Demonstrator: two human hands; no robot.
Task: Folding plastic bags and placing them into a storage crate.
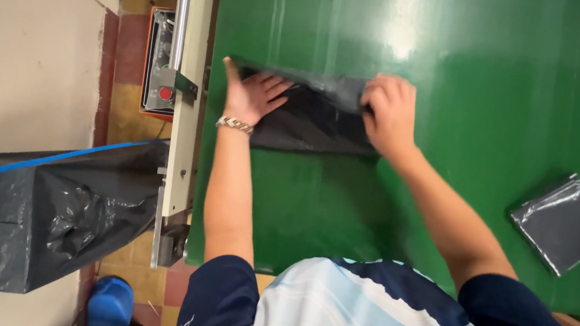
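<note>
Pinching the folded edge, the right hand is grasping a black plastic bag at frame centre while the left hand is pressing flat, fingers released, on its left end.

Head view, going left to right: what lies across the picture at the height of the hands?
Orange-framed machine with red button → left hand → dark grey plastic bag being folded → right hand → bare green tabletop; the folded grey bag sits farther right, nearer the person.

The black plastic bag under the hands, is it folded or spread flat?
Folded: the black plastic bag shows a doubled-over top flap, pinned by left hand and right hand.
</note>
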